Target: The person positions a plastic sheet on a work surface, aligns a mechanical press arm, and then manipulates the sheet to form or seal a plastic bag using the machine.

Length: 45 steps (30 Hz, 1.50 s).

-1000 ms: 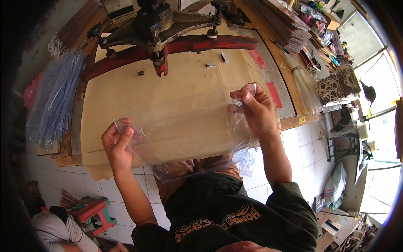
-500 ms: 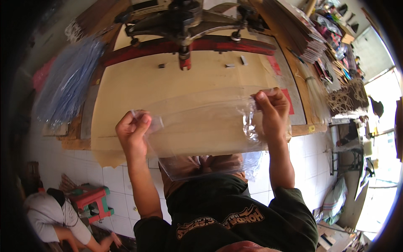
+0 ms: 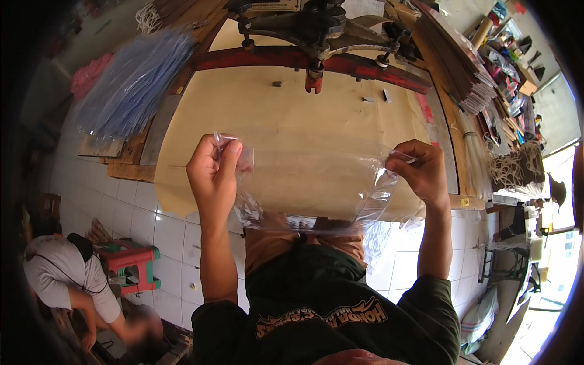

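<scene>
A clear plastic sheet or bag [image 3: 310, 182] is stretched between my two hands, above the near part of a table covered with tan paper [image 3: 243, 103]. Its lower edge hangs past the table's front edge, in front of my body. Thumb and fingers of my left hand [image 3: 214, 164] pinch one upper corner. At the opposite upper corner, my right hand [image 3: 421, 170] is closed in the same sort of pinch. Whether the plastic is a single layer or a bag, I cannot tell. Beyond it stands a machine with a red crossbar [image 3: 255, 58] and dark metal arms.
Bluish clear plastic sheets [image 3: 137, 85] lie piled at the left. Flat boards [image 3: 459, 67] are stacked at the far right, near clear strips [image 3: 474, 152]. Small metal pieces [image 3: 387, 95] sit on the paper. At lower left, a person [image 3: 73, 274] bends beside a red-green stool [image 3: 131, 264].
My view has shifted, so the table and machine appear further right. The plastic's lower edge has risen, and it hangs more evenly between my hands. Both hands keep their pinch.
</scene>
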Tool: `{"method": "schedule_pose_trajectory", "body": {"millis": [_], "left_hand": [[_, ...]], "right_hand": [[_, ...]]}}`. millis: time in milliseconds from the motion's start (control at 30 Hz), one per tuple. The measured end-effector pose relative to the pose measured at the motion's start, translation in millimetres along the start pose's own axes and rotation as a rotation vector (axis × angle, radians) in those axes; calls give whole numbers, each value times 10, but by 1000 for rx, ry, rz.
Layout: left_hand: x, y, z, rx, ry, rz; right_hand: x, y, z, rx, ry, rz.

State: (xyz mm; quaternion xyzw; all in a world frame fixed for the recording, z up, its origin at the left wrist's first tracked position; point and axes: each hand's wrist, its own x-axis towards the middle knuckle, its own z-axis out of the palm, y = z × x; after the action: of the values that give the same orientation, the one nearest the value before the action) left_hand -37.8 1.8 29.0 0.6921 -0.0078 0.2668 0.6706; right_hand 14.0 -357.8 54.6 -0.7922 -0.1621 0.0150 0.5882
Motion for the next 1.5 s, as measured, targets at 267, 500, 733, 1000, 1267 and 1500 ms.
{"method": "schedule_pose_trajectory", "body": {"millis": [267, 500, 733, 1000, 1267, 1500], "left_hand": [[438, 521, 110, 298, -128, 258], [748, 926, 987, 443, -606, 885], [269, 214, 2050, 694, -1368, 901], [422, -540, 1927, 22, -1342, 427], [404, -406, 1836, 73, -1347, 287], [414, -437, 1784, 61, -1178, 308]], "right_hand": [[-339, 45, 318, -36, -34, 77], [-1009, 91, 1038, 221, -212, 384], [-1145, 95, 2167, 1022, -34, 676], [-983, 194, 1402, 515, -585, 522], [-574, -70, -17, 192, -54, 455], [395, 80, -170, 106, -453, 576]]}}
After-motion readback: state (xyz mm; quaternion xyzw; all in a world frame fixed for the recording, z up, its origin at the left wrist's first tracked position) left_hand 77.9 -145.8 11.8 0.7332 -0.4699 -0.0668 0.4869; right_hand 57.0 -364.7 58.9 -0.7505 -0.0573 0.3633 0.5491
